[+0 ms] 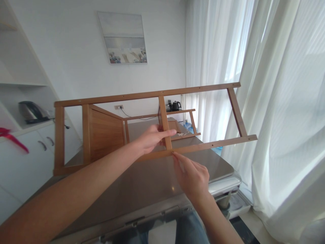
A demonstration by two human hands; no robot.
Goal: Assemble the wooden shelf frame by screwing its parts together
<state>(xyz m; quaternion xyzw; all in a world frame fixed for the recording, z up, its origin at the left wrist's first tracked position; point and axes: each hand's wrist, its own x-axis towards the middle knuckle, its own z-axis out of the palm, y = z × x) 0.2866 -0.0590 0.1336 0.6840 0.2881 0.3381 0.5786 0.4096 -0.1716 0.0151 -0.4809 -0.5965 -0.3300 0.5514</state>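
A wooden frame [203, 88] with long rails, crossbars and a solid panel [106, 134] at its left stands on its side on the table. My left hand [155, 137] is closed around the middle crossbar [164, 117], thumb across its near face. Just below that crossbar, my right hand [191, 171] pinches at the lower rail [215, 144], fingertips at a spot near the joint. Whatever small thing those fingertips hold is too small to make out. Several small holes show along the rails.
The grey-brown table [142, 193] spreads under the frame. A kettle [33, 112] sits on a shelf at left, near a red ribbon-like thing [14, 139]. A black coffee pot [175, 105] stands at the back. White curtains [276, 101] hang on the right.
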